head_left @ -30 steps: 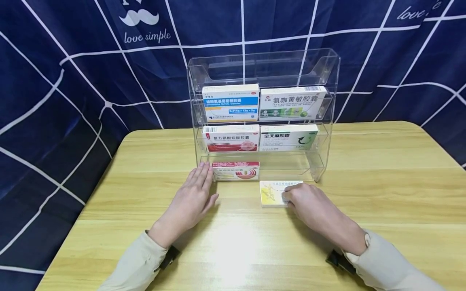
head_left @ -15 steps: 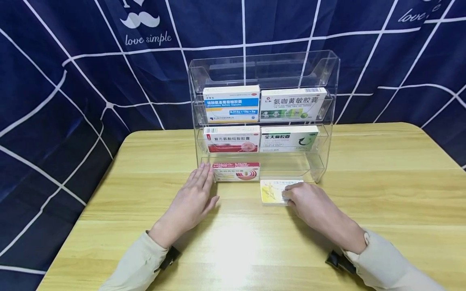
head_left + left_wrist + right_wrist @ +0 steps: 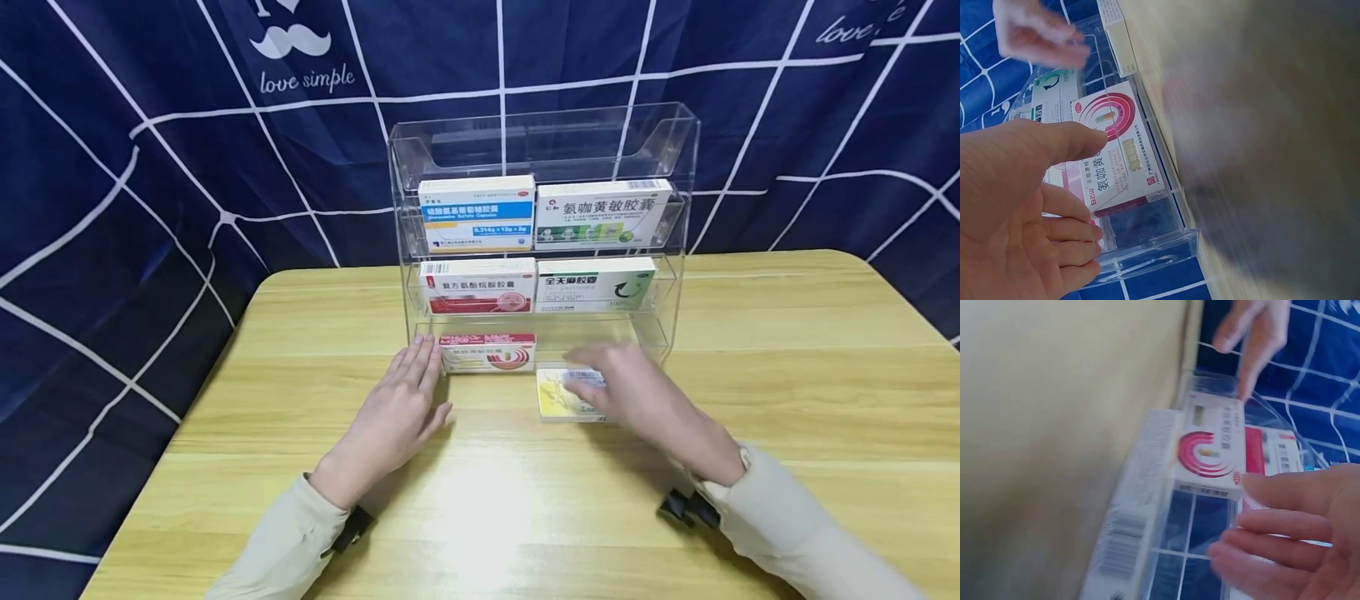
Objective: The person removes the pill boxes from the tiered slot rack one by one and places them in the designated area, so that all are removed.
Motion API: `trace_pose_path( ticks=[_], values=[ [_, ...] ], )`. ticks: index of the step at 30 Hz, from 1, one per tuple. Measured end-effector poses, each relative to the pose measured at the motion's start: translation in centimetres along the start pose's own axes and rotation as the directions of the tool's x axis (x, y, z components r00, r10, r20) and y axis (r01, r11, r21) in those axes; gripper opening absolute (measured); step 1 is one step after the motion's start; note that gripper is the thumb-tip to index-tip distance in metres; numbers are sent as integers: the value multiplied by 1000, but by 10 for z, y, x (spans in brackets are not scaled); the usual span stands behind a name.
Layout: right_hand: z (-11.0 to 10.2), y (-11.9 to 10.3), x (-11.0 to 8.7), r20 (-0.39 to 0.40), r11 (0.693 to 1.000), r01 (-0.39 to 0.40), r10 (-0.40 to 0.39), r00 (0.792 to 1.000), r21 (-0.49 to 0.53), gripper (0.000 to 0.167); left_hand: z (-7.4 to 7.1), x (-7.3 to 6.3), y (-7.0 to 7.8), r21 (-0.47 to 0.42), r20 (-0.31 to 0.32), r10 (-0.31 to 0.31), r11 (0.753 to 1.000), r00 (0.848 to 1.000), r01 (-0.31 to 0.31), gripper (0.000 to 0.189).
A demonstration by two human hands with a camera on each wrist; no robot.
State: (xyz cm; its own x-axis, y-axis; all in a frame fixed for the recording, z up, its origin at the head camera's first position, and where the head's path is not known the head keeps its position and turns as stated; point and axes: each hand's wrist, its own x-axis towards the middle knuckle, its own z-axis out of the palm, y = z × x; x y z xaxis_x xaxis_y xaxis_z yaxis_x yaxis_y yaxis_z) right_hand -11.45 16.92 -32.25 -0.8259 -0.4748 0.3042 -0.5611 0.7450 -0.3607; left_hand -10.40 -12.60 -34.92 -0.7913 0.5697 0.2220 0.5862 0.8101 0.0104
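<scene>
Navy cloth (image 3: 450, 50) with white grid lines and lettering hangs in soft folds behind and left of the bench (image 3: 300, 333), whose pale, wood-grained top has rounded far corners and a bright patch of glare. On it stands a clear, glossy plastic rack (image 3: 540, 137) in stepped tiers. Two cream sleeves (image 3: 285, 533) come in from the near edge. The left hand (image 3: 393, 412) lies at the rack's left end, fingers straight; the right hand (image 3: 637, 392), slightly blurred, has its fingers loosely extended, gripping nothing, over a flat yellow-and-white box (image 3: 555, 398) lying on the bench just before the lowest tier. Smooth rectangular cartons (image 3: 477, 215) fill the middle tiers in pairs; a smaller ringed carton (image 3: 489, 353) sits bottom left. Small black devices (image 3: 352, 529) show at the wrists.
</scene>
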Motion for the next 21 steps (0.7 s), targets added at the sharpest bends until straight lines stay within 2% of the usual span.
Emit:
trace_pose_path(
  ticks=[5, 11, 15, 21],
  values=[
    [6, 1, 26, -43, 989, -100, 105, 994, 107, 28, 2, 2, 0, -2, -9, 2, 1000, 1000, -3, 71],
    [22, 2, 39, -55, 956, -144, 163, 985, 254, 30, 4, 3, 1, -2, -5, 5, 1000, 1000, -5, 72],
    [27, 2, 40, -52, 945, -167, 189, 981, 282, 28, 4, 2, 1, -3, 1, 2, 1000, 1000, -2, 71],
    [30, 2, 42, -61, 945, -169, 193, 979, 280, 22, 2, 1, 0, -13, 2, -10, 1000, 1000, 10, 71]
  ],
)
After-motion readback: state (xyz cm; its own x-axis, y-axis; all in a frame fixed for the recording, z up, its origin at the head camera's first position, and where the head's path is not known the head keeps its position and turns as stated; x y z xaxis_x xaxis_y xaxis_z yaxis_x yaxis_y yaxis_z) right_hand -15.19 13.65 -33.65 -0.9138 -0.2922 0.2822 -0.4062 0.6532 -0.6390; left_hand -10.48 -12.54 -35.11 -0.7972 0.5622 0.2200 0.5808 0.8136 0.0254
